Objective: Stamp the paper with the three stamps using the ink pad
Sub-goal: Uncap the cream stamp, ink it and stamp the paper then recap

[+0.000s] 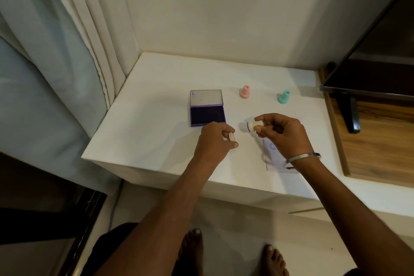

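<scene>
My right hand (282,132) holds a cream stamp (254,126) sideways above the table, its inked blue face turned left. My left hand (215,139) is closed on a small white cap (230,136), just in front of the ink pad. The purple ink pad (207,115) lies open, with its clear lid (206,98) flipped back. A pink stamp (244,91) and a teal stamp (283,97) stand upright farther back. The white paper (274,159) lies under my right wrist and bears one blue smiley print (272,146).
A white table (145,136) sits against a white wall, with curtains (74,51) to the left. At the right are a dark screen (380,63), its black stand (351,114) and a wooden surface (380,148). My bare feet are on the floor below.
</scene>
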